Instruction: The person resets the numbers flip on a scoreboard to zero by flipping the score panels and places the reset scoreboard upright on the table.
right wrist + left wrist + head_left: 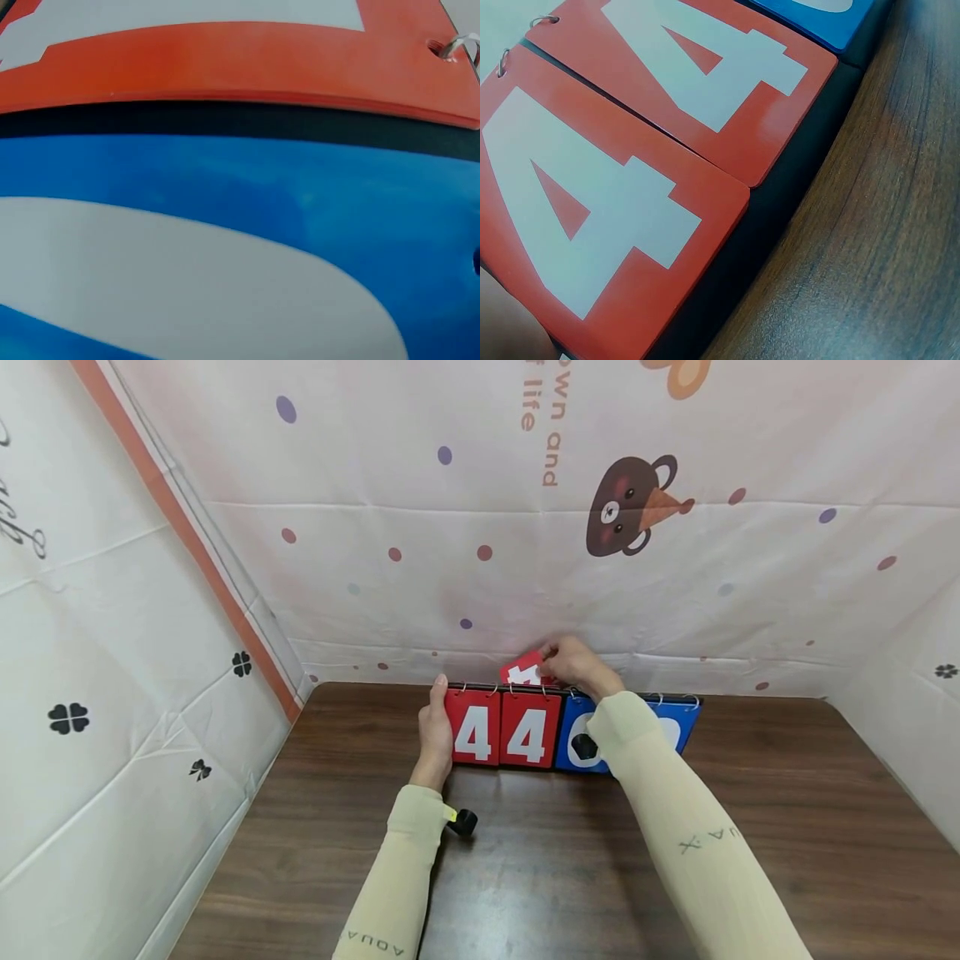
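A tabletop flip scoreboard (504,767) stands near the back of the table. Its two red cards on the left, a left red card (474,727) and a second red card (529,727), both show a white 4. My left hand (435,735) grips the board's left edge, thumb pointing up; its fingers behind are hidden. Above the top bar, my right hand (573,662) pinches a lifted red card (523,668), tilted, with a white numeral partly covered. The blue cards (225,172) on the right are partly hidden by my right forearm in the head view.
Metal rings (660,698) join the cards to the top bar. A white printed cloth (375,585) hangs right behind the table's back edge. The brown wooden table (525,877) extends in front and to both sides. Wrist cameras (463,822) sit on both wrists.
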The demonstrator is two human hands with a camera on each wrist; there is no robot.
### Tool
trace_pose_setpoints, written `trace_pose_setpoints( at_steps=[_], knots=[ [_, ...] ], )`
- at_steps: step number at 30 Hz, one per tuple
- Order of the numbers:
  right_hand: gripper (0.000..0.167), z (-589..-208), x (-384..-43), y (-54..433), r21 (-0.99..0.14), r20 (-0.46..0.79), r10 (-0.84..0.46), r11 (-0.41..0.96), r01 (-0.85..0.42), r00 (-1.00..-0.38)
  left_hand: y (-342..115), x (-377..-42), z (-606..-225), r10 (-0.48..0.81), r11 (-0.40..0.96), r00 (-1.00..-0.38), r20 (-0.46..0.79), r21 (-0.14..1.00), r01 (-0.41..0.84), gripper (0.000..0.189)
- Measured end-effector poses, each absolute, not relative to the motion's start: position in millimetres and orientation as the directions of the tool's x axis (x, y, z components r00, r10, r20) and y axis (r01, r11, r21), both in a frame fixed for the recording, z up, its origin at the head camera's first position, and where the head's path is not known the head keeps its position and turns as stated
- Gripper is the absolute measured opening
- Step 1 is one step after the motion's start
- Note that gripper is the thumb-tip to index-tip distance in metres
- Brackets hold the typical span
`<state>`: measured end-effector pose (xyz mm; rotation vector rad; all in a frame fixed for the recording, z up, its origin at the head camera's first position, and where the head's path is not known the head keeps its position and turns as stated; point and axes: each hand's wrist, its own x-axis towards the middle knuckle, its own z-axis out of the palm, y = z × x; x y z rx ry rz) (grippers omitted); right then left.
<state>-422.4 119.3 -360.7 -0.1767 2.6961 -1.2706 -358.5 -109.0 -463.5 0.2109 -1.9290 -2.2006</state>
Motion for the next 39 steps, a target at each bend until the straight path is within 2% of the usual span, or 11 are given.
trace_pose_setpoints(
  at_steps=[9,21,27,32,39],
  knots=[
    [0.028,-356,-416,113,-0.726,0.086,-0.192,0.660,-0.193,-0.978,-110,-360,-463,-0.248,-0.140,-0.968,0.034,0.988,0.071,0.065],
    [0.026,-354,-400,115,-0.773,0.312,-0.135,0.539,-0.334,-0.940,-108,-360,-465,-0.254,-0.156,-0.967,0.029,0.985,0.071,0.062],
    [0.026,-346,-390,113,-0.765,0.427,-0.077,0.500,-0.405,-0.901,-108,-360,-465,-0.255,-0.151,-0.967,0.029,0.986,0.070,0.063],
    [0.026,-335,-375,113,-0.743,0.534,-0.045,0.452,-0.494,-0.845,-108,-358,-466,-0.249,-0.144,-0.968,0.028,0.987,0.066,0.062],
    [0.025,-318,-352,113,-0.704,0.608,-0.075,0.410,-0.580,-0.790,-109,-359,-465,-0.258,-0.137,-0.966,0.031,0.988,0.068,0.063]
  ],
)
